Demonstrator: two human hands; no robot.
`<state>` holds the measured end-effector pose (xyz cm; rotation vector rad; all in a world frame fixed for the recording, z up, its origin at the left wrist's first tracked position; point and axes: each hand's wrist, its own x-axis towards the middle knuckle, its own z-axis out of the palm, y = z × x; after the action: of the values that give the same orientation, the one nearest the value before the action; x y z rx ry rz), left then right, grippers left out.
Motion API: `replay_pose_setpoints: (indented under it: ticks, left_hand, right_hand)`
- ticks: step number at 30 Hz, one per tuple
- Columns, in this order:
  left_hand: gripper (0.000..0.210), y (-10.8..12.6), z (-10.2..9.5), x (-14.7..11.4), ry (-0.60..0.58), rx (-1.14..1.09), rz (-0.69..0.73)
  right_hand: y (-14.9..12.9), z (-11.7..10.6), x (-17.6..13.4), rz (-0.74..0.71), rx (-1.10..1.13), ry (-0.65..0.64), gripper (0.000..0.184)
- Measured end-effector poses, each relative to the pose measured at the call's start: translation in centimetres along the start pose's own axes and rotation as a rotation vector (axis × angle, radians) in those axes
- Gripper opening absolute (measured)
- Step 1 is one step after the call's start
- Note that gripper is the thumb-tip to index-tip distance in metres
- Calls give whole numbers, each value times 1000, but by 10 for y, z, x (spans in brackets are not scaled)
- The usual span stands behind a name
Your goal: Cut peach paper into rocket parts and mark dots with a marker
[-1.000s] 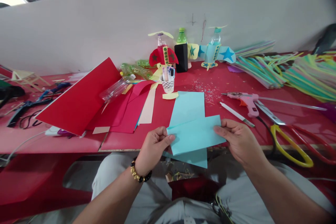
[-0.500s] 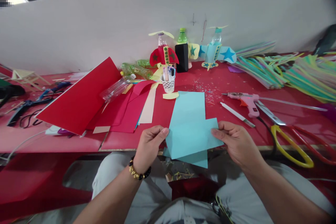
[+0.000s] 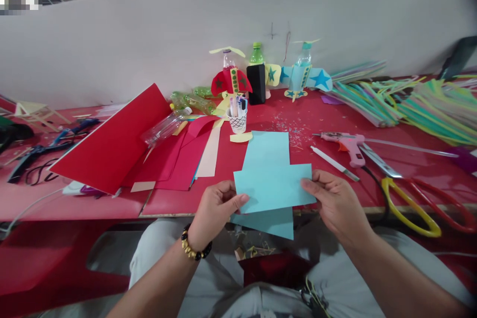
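Soft light falls evenly on your held blue sheet (image 3: 276, 189); pixelated glare sits at ten o'clock, a dark corner at two.

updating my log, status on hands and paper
Left hand, right hand: gripping opposite ends of light-blue rectangular paper. Light-blue paper sheet below, partly covered. Pink plastic glue gun off right.

From here I count two hands, a left hand (image 3: 214, 208) and a right hand (image 3: 337, 198), and at least two blue sheets (image 3: 274, 187). There are three bottle planes (image 3: 301, 77), three loose bottles (image 3: 164, 128) (one clear, two green), one glue gun (image 3: 350, 145), one pair of scissors (image 3: 380, 161), one phone (image 3: 256, 85), one bracelet (image 3: 185, 246) and one cup (image 3: 237, 124), its pens (image 3: 234, 108) too crowded to number.
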<state>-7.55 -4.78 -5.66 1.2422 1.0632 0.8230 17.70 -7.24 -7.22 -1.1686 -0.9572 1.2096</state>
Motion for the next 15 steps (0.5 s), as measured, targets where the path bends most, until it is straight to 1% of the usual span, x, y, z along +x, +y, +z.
replay_pose_setpoints:
  ticks: [3,7,15]
  left_hand:
    - [29,3,3,-1,-10,-36,-28]
    - [26,6,3,-1,13,-9,-1]
    - [27,4,1,-3,2,69,15]
  right_hand:
    - [-4,0,1,-18,-11,4,15]
    - [-7,1,2,-32,-6,11,24]
    - [-6,0,3,-25,-18,8,22]
